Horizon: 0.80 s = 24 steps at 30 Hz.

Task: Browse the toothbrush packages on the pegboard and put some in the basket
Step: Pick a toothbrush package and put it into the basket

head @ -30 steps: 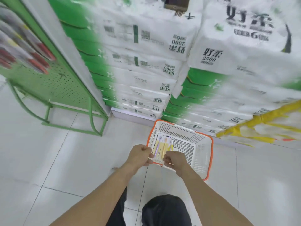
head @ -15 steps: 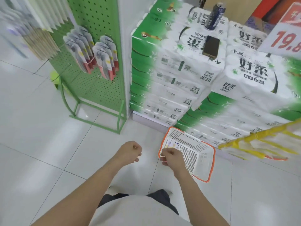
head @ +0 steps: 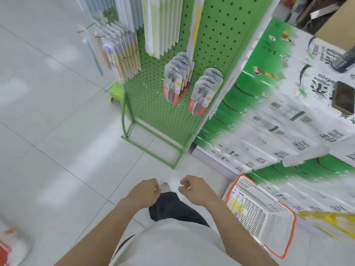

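A green pegboard stand (head: 215,54) rises ahead of me, hung with rows of toothbrush packages (head: 177,77), some grey and red, others pale and long near the top. On the floor at my right sits a white basket with an orange rim (head: 288,214); a yellow toothbrush package (head: 235,201) lies flat inside it at its near-left end. My left hand (head: 145,191) and my right hand (head: 194,187) hover low in front of me, both loosely curled and holding nothing. They are well short of the pegboard and left of the basket.
Stacked green-and-white tissue packs (head: 278,116) fill the right side, with a dark phone (head: 343,97) lying on top. A small green stool (head: 116,91) stands behind the pegboard. A yellow rack edge (head: 330,221) juts in at the right. White tile floor spreads to the left.
My right hand let go of the package in the basket and drew back. My view swung left and up toward the pegboard, so the basket now lies at my right.
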Motion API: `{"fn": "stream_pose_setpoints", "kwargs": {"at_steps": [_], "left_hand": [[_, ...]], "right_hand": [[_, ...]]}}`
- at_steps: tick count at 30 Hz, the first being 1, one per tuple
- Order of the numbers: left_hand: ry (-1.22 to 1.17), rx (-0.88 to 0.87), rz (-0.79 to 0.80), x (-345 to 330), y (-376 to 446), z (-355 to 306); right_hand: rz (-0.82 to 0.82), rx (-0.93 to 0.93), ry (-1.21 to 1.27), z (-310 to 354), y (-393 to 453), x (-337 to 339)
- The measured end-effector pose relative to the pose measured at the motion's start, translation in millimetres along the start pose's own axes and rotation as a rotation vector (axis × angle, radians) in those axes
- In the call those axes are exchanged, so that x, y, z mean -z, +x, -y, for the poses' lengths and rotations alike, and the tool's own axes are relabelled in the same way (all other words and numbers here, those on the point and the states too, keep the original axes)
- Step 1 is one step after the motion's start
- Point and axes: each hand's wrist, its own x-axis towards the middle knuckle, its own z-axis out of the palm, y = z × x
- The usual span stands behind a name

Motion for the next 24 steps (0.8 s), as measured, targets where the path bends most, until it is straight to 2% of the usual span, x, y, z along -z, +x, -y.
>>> {"fn": "stream_pose_setpoints", "kwargs": {"at_steps": [6, 14, 18, 24], "left_hand": [[0.117, 0.055, -0.070, 107.2, 55.0, 52.3], [0.207, 0.028, -0.196, 253.3, 122.4, 115.1], [0.208, -0.066, -0.265, 326.2, 163.0, 147.2], [0.194, -0.208, -0.316, 443.3, 201.2, 189.5]], "right_hand": [[0.056, 0.090, -0.146, 109.0, 99.8, 17.0], [0.034, 0.135, -0.161, 231.9, 193.3, 30.8], [-0.075, 0.107, -0.098, 292.7, 232.7, 24.5], [-0.324, 0.015, 0.164, 387.9, 270.2, 8.9]]}}
